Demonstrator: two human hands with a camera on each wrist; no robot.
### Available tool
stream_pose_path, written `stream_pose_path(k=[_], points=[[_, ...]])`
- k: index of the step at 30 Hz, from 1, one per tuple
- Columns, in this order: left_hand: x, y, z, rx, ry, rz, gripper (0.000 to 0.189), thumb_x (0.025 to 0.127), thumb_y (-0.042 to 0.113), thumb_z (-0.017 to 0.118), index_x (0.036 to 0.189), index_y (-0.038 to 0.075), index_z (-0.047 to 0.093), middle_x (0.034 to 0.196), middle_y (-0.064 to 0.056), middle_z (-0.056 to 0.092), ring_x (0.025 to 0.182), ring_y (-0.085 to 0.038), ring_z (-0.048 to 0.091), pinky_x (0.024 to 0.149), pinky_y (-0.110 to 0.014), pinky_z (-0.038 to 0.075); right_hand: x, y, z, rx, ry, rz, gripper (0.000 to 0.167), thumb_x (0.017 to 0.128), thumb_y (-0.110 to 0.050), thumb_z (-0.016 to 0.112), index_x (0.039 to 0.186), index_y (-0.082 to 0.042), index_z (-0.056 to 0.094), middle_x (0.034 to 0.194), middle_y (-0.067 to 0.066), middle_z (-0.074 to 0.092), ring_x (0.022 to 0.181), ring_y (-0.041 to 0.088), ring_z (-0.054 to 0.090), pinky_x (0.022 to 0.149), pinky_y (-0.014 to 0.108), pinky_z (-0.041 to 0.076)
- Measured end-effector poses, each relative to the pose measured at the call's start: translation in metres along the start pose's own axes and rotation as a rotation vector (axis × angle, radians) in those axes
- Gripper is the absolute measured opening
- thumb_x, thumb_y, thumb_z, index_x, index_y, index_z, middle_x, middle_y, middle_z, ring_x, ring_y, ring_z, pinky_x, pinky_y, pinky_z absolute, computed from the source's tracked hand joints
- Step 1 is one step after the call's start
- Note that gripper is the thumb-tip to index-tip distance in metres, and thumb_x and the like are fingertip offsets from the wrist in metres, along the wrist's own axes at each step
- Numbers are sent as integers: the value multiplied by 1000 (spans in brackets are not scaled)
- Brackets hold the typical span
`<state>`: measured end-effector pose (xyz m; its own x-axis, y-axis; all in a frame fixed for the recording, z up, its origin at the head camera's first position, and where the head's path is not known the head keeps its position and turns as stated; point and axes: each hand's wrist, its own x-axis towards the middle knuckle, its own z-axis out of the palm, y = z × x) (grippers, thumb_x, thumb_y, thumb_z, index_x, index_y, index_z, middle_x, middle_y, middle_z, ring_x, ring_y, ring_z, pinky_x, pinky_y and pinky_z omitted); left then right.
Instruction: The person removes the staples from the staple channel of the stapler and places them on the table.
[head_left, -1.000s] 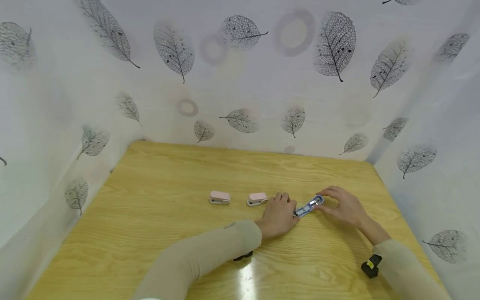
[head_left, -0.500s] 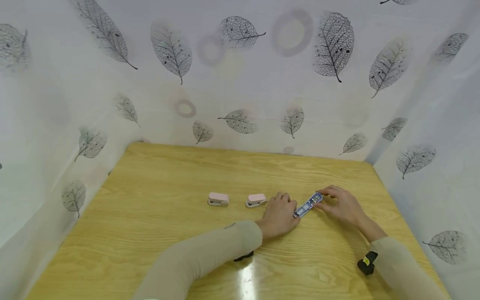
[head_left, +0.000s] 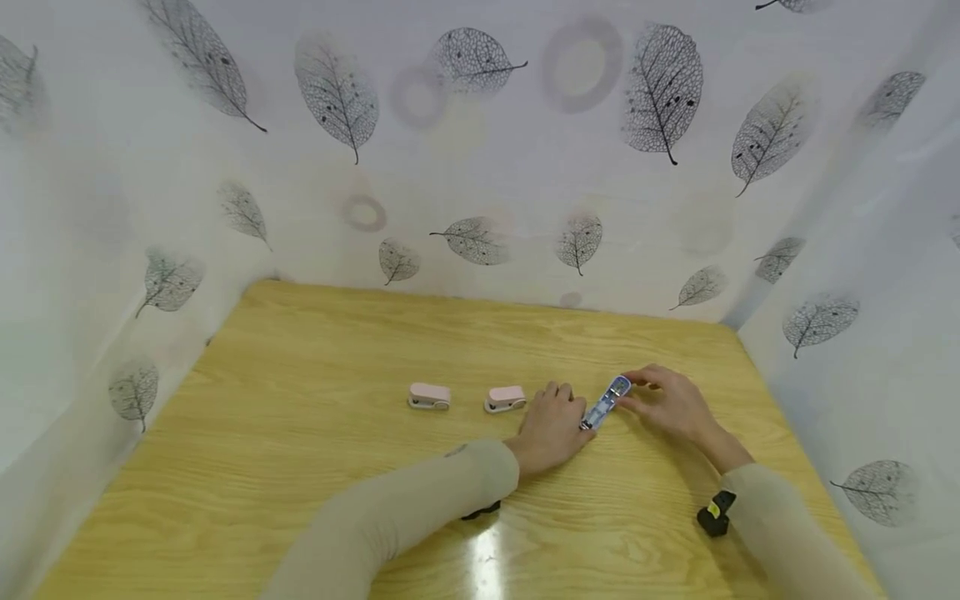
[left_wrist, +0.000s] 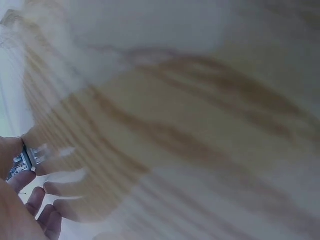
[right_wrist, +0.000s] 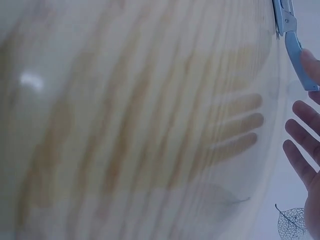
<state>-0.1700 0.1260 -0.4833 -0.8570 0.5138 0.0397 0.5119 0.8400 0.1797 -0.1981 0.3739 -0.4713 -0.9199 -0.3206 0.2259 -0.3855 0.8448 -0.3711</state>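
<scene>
A small blue stapler (head_left: 604, 403) slants between the two hands on the right of the head view. My left hand (head_left: 553, 427) pinches its lower end between thumb and forefinger. The left wrist view shows the metal end of the stapler (left_wrist: 28, 159) in that grip. At the upper end, my right hand (head_left: 667, 403) pinches the stapler with thumb and forefinger. In the right wrist view the light-blue handle (right_wrist: 298, 60) angles away from the body, and the other fingers (right_wrist: 302, 135) spread free of it.
Two pink staplers stand left of the hands, one pink stapler (head_left: 506, 399) close to the left knuckles, the other pink stapler (head_left: 430, 396) farther left. The wooden table (head_left: 315, 358) ends at a leaf-patterned wall covering (head_left: 480, 150).
The right hand has shifted a little left, and the stapler now slants more steeply. Both hands still hold it. The head view has shifted slightly; the pink staplers stay put.
</scene>
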Motion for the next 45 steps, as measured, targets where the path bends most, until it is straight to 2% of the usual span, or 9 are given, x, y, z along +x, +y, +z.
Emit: stream_pose_path(k=[3, 6, 10, 14, 20, 26, 31, 38, 45], points=[[-1, -1, -1, 8, 6, 8, 37, 99, 60, 65, 109, 24, 71, 109, 5, 65, 97, -11, 54, 81, -25, 47, -3, -1, -1, 10, 26, 30, 41, 85, -31, 89, 118, -10, 77, 108, 8, 79, 98, 32, 73, 82, 47, 62], [-2, 0, -1, 9, 8, 10, 39, 99, 60, 65, 113, 24, 71, 111, 4, 66, 98, -11, 54, 82, -25, 47, -8, -4, -6, 78, 54, 82, 38, 88, -28, 87, 118, -8, 77, 110, 11, 80, 98, 29, 73, 79, 35, 62], [-3, 0, -1, 6, 15, 1, 39, 99, 60, 64, 113, 24, 72, 110, 5, 65, 98, -11, 53, 83, -25, 47, -15, -11, -16, 188, 31, 164, 35, 95, -28, 81, 122, -5, 76, 115, 16, 79, 93, 10, 71, 75, 22, 59], [-3, -2, -1, -3, 19, 3, 37, 99, 59, 65, 110, 24, 71, 107, 5, 64, 96, -10, 52, 82, -25, 46, -18, -20, -24, 225, -41, 237, 36, 99, -33, 75, 123, -6, 76, 116, 17, 79, 89, -5, 65, 73, 22, 56], [-3, -3, -1, -13, 14, 10, 35, 99, 58, 65, 108, 24, 70, 107, 6, 63, 96, -10, 51, 82, -25, 46, -14, -34, -30, 403, -125, 401, 46, 102, -35, 70, 127, 3, 71, 111, 22, 78, 84, 11, 74, 71, 30, 62], [-2, -3, 0, -11, 18, 13, 35, 100, 58, 65, 107, 25, 69, 108, 5, 63, 98, -11, 52, 83, -26, 46, -8, -44, -32, 608, -260, 555, 56, 104, -31, 68, 139, 11, 58, 113, 17, 80, 88, 12, 78, 80, 34, 65], [-2, -4, 2, 10, 10, 22, 36, 100, 59, 64, 110, 24, 70, 110, 5, 63, 99, -12, 53, 84, -26, 47, -4, -51, -28, 658, -318, 574, 56, 104, -29, 67, 141, 12, 56, 115, 16, 80, 90, 18, 80, 81, 36, 65], [-3, -3, -1, 38, -21, 25, 40, 102, 59, 60, 119, 24, 69, 116, 3, 63, 103, -13, 54, 88, -28, 49, 0, -58, -18, 635, -350, 556, 46, 102, -26, 71, 130, 10, 67, 103, 14, 81, 85, 19, 80, 75, 35, 65], [-2, -3, 1, 48, -26, 24, 41, 103, 59, 59, 122, 24, 69, 119, 3, 63, 106, -13, 54, 91, -29, 50, 3, -61, -9, 604, -391, 542, 40, 101, -26, 72, 125, 7, 72, 100, 12, 82, 82, 17, 80, 73, 34, 65]])
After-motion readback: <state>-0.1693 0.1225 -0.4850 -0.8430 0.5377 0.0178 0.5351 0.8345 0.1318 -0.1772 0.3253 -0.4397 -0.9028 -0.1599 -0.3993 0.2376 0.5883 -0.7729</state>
